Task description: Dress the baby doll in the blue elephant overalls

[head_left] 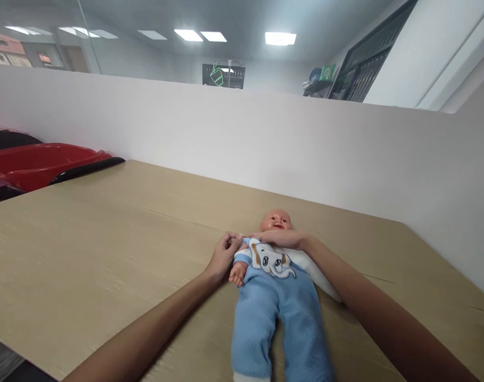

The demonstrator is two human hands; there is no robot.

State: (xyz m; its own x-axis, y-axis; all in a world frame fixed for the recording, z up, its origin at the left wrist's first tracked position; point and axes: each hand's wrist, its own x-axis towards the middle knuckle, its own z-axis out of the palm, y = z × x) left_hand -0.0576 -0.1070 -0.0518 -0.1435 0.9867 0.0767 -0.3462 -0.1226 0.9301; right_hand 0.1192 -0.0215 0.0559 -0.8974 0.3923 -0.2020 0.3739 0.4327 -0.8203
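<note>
A baby doll (275,219) lies on its back on the tan table (106,249), head toward the white wall. It wears a blue and white suit (277,302) with an elephant picture on the chest. My left hand (225,255) is closed in a pinch on the suit's fabric at the doll's shoulder, just above the doll's small bare hand (238,273). My right hand (279,238) lies across the doll's neck at the collar; its fingers reach toward my left hand and seem to grip the collar edge.
A white partition wall (242,143) runs along the table's far side and right. A red plastic tub (38,162) with a black rim sits beyond the table's left corner. Ceiling lights and a dark window show above the partition.
</note>
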